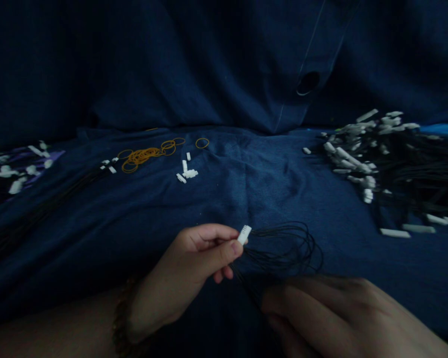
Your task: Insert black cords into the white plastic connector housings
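The thumb and forefinger of my left hand are pinched closed on a small white connector, holding it by its lower end so that the ribbed top sticks up past my fingertips. My other fingers on that hand are curled loosely underneath. From the connector a bunch of thin black wires loops out to the right in a flat coil just above the blue cloth, then runs back down toward my right hand.

That hand lies low at the bottom right, its back to the camera, with the fingers bent over where the wires come in. It is too dark to tell whether they are clamped on the wires or only resting against them. A beaded bracelet sits on my left wrist.

Farther out on the cloth, a few loose white housings lie well beyond my left hand, with a scatter of orange rubber bands just to their left. A big heap of wired connectors fills the right side, and a smaller heap lies at the far left edge. Dark blue fabric rises behind everything.
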Tool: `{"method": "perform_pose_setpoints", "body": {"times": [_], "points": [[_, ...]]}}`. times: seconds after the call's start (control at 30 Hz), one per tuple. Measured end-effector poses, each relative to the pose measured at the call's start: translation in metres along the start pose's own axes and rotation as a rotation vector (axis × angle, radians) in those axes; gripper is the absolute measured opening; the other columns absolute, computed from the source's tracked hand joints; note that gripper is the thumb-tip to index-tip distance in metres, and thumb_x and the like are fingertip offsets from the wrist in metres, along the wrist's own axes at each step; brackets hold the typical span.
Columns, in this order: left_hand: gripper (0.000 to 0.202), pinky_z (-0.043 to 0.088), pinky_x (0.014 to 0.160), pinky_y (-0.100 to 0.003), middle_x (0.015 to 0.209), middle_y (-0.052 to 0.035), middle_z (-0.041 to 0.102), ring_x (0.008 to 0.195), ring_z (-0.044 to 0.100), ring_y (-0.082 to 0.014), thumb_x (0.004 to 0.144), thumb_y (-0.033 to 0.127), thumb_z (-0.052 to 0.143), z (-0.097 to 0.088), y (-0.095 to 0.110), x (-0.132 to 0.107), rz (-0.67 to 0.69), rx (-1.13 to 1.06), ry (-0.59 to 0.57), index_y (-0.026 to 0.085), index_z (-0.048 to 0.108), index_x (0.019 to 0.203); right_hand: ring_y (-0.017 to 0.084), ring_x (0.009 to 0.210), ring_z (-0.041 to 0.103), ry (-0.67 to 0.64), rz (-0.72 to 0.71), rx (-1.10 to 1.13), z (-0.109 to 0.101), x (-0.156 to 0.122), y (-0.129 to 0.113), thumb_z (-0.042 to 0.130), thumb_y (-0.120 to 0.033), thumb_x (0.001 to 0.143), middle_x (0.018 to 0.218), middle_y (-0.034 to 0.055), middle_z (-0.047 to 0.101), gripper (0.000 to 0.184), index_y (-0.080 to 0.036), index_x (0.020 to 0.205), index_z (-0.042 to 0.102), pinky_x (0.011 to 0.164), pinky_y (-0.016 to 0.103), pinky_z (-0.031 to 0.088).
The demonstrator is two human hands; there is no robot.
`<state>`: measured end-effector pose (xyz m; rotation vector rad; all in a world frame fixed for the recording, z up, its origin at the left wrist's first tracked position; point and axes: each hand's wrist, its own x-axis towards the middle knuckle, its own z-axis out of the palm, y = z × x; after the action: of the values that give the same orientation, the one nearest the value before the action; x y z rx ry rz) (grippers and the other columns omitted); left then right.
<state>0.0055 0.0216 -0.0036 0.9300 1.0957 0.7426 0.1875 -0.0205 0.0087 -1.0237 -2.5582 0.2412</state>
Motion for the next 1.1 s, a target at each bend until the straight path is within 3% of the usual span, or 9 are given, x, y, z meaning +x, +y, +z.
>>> {"method": "perform_pose_setpoints", "body": {"times": [0.13, 0.37, 0.67, 0.77, 0.97, 1.1], "points": [[0.008, 0.037, 0.044, -0.013, 0.058, 0.0043, 0.058, 0.048, 0.048, -0.004, 0.071, 0.024, 0.062, 0.002, -0.003, 0.0, 0.029, 0.037, -0.027, 0.018, 0.065, 0.076, 0.012, 0.064, 0.057, 0.009, 0.215, 0.165, 0.005, 0.018, -0.005, 0.043, -0.014, 0.079, 0.072, -0.0015, 0.059, 0.014, -0.02, 0.079, 0.056, 0.058, 0.023, 0.043], [0.008, 0.036, 0.044, -0.013, 0.056, 0.0045, 0.057, 0.048, 0.047, -0.0042, 0.074, 0.023, 0.059, 0.005, -0.008, 0.001, 0.096, 0.055, -0.007, 0.017, 0.064, 0.076, 0.012, 0.072, 0.056, -0.016, 0.204, 0.375, 0.009, 0.025, 0.003, 0.043, -0.016, 0.083, 0.08, -0.0014, 0.06, 0.017, -0.021, 0.09, 0.058, 0.066, 0.024, 0.042], [0.008, 0.036, 0.042, -0.013, 0.054, 0.0046, 0.056, 0.047, 0.047, -0.0049, 0.074, 0.021, 0.058, 0.008, -0.004, 0.001, 0.109, 0.1, 0.019, 0.015, 0.063, 0.073, 0.005, 0.072, 0.056, -0.011, 0.236, 0.603, 0.014, 0.03, 0.007, 0.045, -0.01, 0.081, 0.079, -0.0068, 0.061, 0.018, -0.021, 0.084, 0.058, 0.068, 0.015, 0.039], [0.008, 0.036, 0.042, -0.015, 0.055, 0.0041, 0.057, 0.047, 0.047, -0.0056, 0.074, 0.02, 0.057, 0.008, -0.003, 0.0, 0.127, 0.101, 0.012, 0.016, 0.064, 0.073, 0.005, 0.071, 0.057, -0.034, 0.232, 0.541, 0.014, 0.03, 0.008, 0.045, -0.012, 0.081, 0.077, -0.0058, 0.061, 0.015, -0.02, 0.081, 0.058, 0.067, 0.015, 0.039], [0.009, 0.037, 0.044, -0.018, 0.053, 0.0037, 0.055, 0.047, 0.048, -0.008, 0.073, 0.021, 0.057, 0.01, -0.001, -0.002, 0.121, 0.125, 0.008, 0.016, 0.064, 0.071, 0.012, 0.063, 0.056, -0.06, 0.216, 0.137, 0.013, 0.026, 0.003, 0.045, -0.013, 0.077, 0.069, 0.0003, 0.06, 0.013, -0.017, 0.077, 0.058, 0.059, 0.023, 0.038], [0.01, 0.036, 0.044, -0.019, 0.054, 0.0037, 0.054, 0.048, 0.047, -0.0085, 0.073, 0.021, 0.056, 0.013, 0.0, -0.003, 0.137, 0.117, 0.014, 0.016, 0.063, 0.071, 0.014, 0.056, 0.054, -0.005, 0.163, -0.089, 0.011, 0.03, -0.005, 0.052, -0.009, 0.071, 0.062, 0.0004, 0.057, 0.009, -0.016, 0.07, 0.056, 0.053, 0.025, 0.036]]}}
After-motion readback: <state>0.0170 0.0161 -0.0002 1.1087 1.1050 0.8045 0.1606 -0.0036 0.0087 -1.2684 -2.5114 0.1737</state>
